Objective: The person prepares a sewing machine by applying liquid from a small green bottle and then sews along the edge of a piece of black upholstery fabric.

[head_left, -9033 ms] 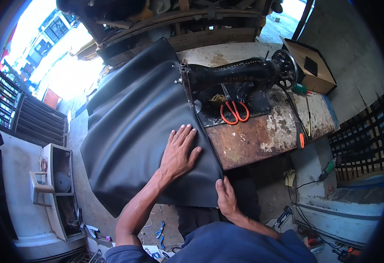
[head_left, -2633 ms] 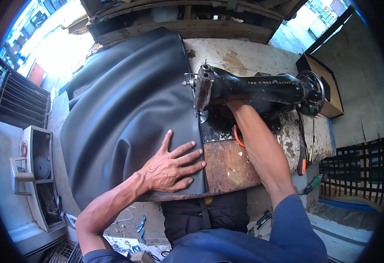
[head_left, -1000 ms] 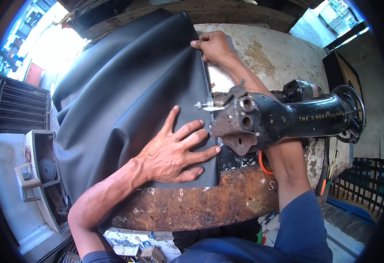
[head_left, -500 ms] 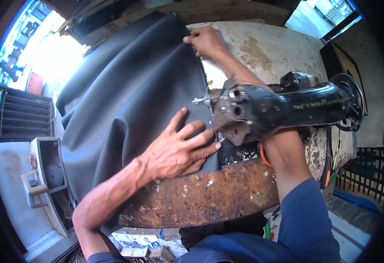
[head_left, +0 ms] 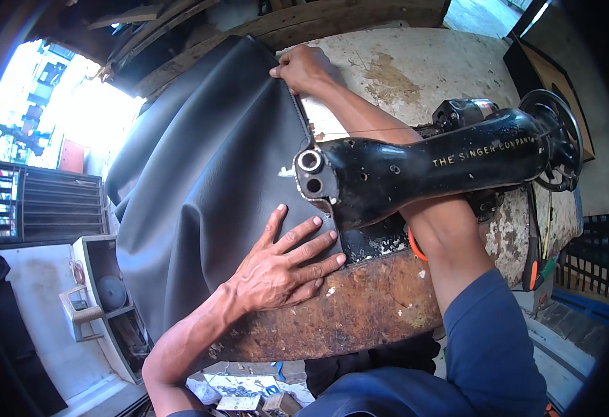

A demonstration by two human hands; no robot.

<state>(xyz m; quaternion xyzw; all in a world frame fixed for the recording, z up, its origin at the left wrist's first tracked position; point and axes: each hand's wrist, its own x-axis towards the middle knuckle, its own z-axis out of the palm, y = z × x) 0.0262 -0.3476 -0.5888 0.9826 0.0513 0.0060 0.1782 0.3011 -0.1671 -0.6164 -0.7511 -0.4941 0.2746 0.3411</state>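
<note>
A large black leather-like sheet (head_left: 172,167) lies in soft folds left of a black sewing machine (head_left: 388,174), its right edge running beneath the machine's head. My left hand (head_left: 277,271) presses flat on the near part of the sheet, fingers stretched and spread, fingertips just short of the machine's head. Passing under the machine's arm, my right forearm reaches to the far side. There my right hand (head_left: 304,69) pinches the sheet's far right edge between thumb and fingers. The machine's head hides the needle and the stitching spot.
Beneath the machine is a worn table (head_left: 360,306) with a rusty brown front and a stained pale top. A handwheel (head_left: 555,139) stands at the machine's right end. Orange-handled scissors or a similar tool (head_left: 532,272) hang at the right; a white open cabinet (head_left: 110,299) stands left.
The whole view has shifted, showing more of the machine's side. My left hand lies a little nearer to me relative to the machine's head. My right hand keeps its pinch on the sheet.
</note>
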